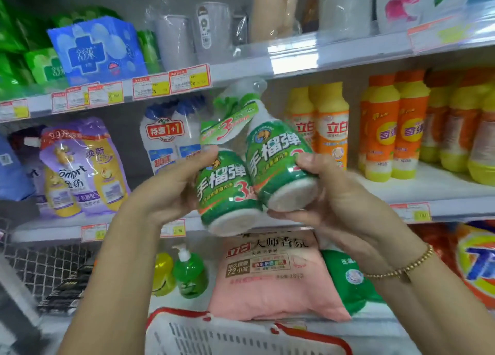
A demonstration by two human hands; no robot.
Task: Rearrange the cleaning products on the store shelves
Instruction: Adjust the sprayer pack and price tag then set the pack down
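The left hand (171, 186) curled round the side of the green spray-bottle twin pack (241, 178) and the right hand (329, 194) cupped its base, the pack tilted between them. Shoved in askew, it could topple the orange bottles (385, 135) beyond the right hand

A white slotted basket (214, 336) with a red rim is seen directly below the left hand (171, 191) and the right hand (334, 202). A black wire mesh panel (40, 263) is set low, well to the left of the left hand. Red-bordered price labels (190, 79) are fixed in a row just above both hands. Higher up, grey cups (175, 42) wrapped in clear film are stood above the left hand. A blue pack (99, 50) with a white cross (its small print cannot be read) is placed to their left, beside green packs (44, 65).
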